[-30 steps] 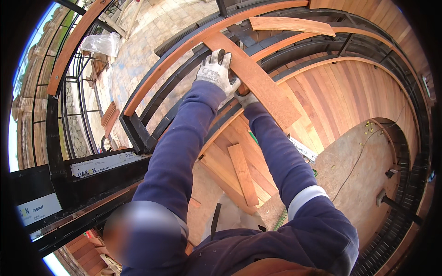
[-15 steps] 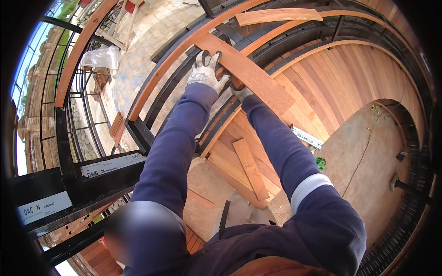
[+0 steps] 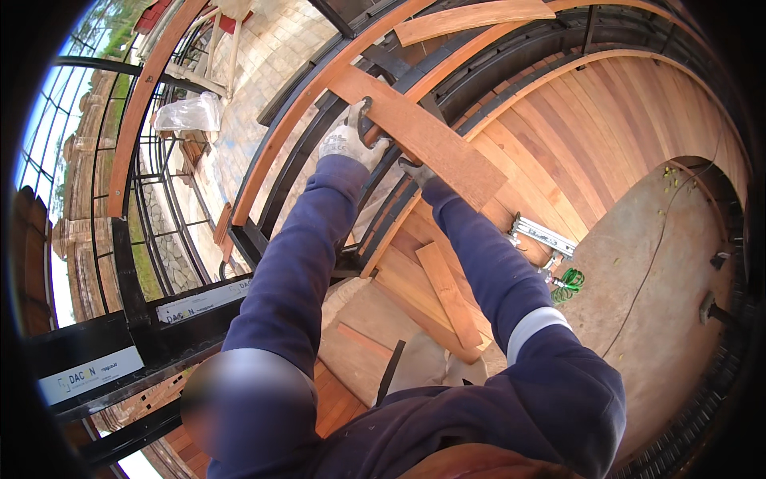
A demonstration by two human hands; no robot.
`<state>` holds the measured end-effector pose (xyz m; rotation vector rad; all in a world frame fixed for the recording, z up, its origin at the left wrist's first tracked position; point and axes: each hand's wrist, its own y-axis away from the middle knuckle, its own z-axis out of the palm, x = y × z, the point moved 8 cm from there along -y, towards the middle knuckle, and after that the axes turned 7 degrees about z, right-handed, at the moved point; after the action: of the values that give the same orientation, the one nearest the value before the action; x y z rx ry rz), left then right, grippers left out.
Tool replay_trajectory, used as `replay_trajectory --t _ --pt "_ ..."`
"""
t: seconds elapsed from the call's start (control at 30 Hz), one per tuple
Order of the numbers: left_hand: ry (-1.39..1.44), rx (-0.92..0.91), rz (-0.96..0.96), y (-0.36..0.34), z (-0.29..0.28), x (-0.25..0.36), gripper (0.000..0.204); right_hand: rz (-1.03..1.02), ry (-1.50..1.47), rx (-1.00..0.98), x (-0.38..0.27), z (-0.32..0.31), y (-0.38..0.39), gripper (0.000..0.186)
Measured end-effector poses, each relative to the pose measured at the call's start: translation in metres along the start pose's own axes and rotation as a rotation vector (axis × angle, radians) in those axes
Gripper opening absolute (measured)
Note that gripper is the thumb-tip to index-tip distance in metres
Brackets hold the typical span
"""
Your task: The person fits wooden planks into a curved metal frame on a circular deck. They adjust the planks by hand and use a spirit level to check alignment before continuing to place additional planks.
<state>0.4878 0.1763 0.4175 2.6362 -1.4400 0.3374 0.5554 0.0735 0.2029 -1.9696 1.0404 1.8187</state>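
Observation:
A flat reddish-brown wooden board (image 3: 435, 137) lies slantwise across the curved railing, its upper end resting over a curved wooden rail (image 3: 297, 100). My left hand (image 3: 348, 144), in a white work glove with dark fingertips, is closed at the board's left edge, near its upper end. Lower along the same edge, my right hand (image 3: 418, 170), gloved too, reaches under the board. The board hides part of that hand, and its fingers curl against the underside. Black metal bars (image 3: 291, 160) of the railing frame run beneath and beside my hands.
A curved plank deck (image 3: 590, 136) sweeps round at the right. On it are a silver tool (image 3: 542, 235) and a coiled green hose (image 3: 568, 285). A loose plank (image 3: 448, 295) lies below my arms. Another curved wood piece (image 3: 471, 20) rests on the far rail. Clear plastic sheeting (image 3: 187, 114) is at left.
The view has shifted slightly, showing more of the silver tool and green hose. Both hands stay at the board's left edge; the left hand's fingers sit a little farther off its top face.

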Motion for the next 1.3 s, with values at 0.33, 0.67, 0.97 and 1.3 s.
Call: replay_trajectory --t 0.33,0.67,0.97,1.3 --pt "0.015 -0.183 -0.102 0.016 -0.013 0.004 0.075 -0.688 0.546 -0.322 -0.054 0.137 0.255 0.08" --pt "0.089 -0.131 -0.013 0.018 -0.003 -0.002 0.073 -0.725 0.814 -0.614 -0.006 0.183 0.277 0.067" --pt "0.091 -0.113 0.016 0.016 -0.008 -0.001 0.075 -0.673 0.865 -0.542 0.01 0.172 0.259 0.057" --pt "0.043 -0.09 -0.104 0.013 -0.008 -0.007 0.07 0.059 0.697 -0.607 0.079 0.062 0.28 0.042"
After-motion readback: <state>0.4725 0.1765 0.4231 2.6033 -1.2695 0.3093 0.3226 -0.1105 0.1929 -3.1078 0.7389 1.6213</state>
